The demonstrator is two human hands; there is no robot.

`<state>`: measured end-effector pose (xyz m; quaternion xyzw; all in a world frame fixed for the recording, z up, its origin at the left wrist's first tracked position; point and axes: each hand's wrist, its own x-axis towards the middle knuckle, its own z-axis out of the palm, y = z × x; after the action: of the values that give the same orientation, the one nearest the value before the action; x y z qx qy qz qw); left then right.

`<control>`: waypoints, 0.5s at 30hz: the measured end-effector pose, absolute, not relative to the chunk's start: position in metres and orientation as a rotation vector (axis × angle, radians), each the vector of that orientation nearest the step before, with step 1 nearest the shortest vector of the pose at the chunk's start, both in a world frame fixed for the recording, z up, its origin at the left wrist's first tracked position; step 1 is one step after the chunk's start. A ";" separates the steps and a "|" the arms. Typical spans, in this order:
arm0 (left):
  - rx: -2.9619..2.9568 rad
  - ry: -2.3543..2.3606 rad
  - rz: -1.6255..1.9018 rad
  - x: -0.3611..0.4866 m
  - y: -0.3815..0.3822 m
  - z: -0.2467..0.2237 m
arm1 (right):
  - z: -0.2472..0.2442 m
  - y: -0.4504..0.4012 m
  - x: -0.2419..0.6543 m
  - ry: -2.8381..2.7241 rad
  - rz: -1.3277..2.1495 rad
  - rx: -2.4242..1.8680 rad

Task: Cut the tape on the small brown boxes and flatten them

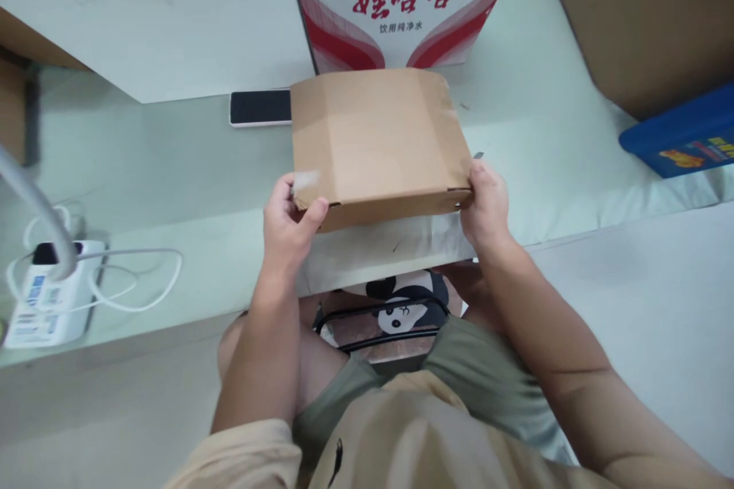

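Observation:
A brown cardboard box (384, 137) is held between my two hands at the front edge of the table. My left hand (290, 221) grips its near left corner, with the thumb on the front edge and the other fingers round the side. At the near right corner, my right hand (486, 202) is closed on the box, its thumb near the top. The flaps are folded shut, and pale tape shows at the left corner. Whether the box rests on the table or is slightly raised, I cannot tell.
Behind stands a white carton with red lettering (410, 11). A dark flat phone-like object (259, 107) lies left of the box. A white power strip (54, 298) with a looped cable is at the left. A blue box (682, 134) and a large brown carton (647, 15) stand right.

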<state>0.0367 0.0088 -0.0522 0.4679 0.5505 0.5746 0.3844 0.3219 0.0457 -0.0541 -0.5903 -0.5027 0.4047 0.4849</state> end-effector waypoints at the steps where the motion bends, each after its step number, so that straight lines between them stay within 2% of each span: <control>1: 1.181 1.379 1.460 0.036 0.009 -0.052 | -0.054 0.046 0.320 -1.167 0.953 -1.421; 7: 1.252 1.570 1.500 0.026 0.016 -0.059 | -0.038 0.043 0.320 -1.048 0.826 -1.354; 15: 1.240 1.625 1.470 0.005 0.020 -0.084 | -0.019 0.032 0.333 -1.194 1.042 -1.283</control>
<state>0.0053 0.0201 -0.0841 0.4688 0.6143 0.5557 0.3068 0.3329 0.0325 -0.0190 -0.5361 -0.4986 0.4355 0.5238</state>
